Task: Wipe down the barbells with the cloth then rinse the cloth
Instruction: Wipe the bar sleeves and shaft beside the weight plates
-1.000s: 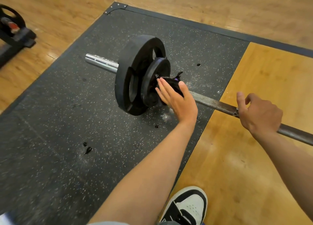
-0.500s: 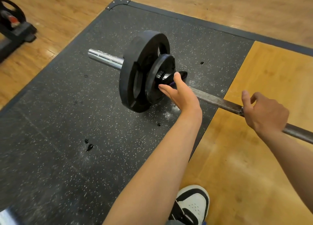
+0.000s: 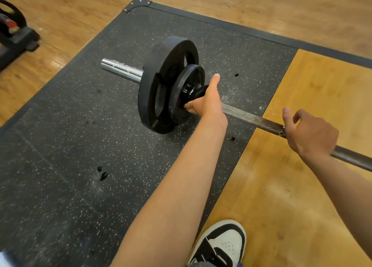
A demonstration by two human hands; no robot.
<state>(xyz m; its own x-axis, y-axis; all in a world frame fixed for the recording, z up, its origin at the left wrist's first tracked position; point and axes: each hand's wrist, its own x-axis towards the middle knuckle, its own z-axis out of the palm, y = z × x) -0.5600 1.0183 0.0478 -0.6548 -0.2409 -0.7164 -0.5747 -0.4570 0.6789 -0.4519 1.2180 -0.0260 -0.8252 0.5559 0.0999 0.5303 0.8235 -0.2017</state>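
Here the person bends over a barbell [image 3: 251,116] that lies on the floor, partly over a dark rubber mat [image 3: 80,146] and partly over the wood platform [image 3: 302,105]. The left hand [image 3: 207,103] is at the bar right next to the small plate [image 3: 191,79], which sits against the big plate [image 3: 161,81]. This grip is wrapped around a dark cloth [image 3: 199,92], pressing it on the bar, with the thumb sticking up. Only a bit of the cloth shows past the hand, so how it is folded cannot be told.

The right hand [image 3: 310,133] is farther along the bar, well apart from the left. Its fingers curl over the bar and clamp it, with the thumb lifted. It probably holds the bar so it will not roll or slide while the other hand rubs.

The cloth is tight by the plates, likely because dirt and chalk gather in that corner. White dust lies on the mat [image 3: 231,97] just behind the bar there. The shiny sleeve end [image 3: 120,67] pokes out past the big plate.

The wiping looks like it is in the middle, and rinsing the cloth is not yet done. Next, the cloth may need to slide along the rough part of the bar toward the right hand. A shoe [image 3: 223,244] stands near the mat's edge. Another weight rack [image 3: 12,31] sits far off at the left.
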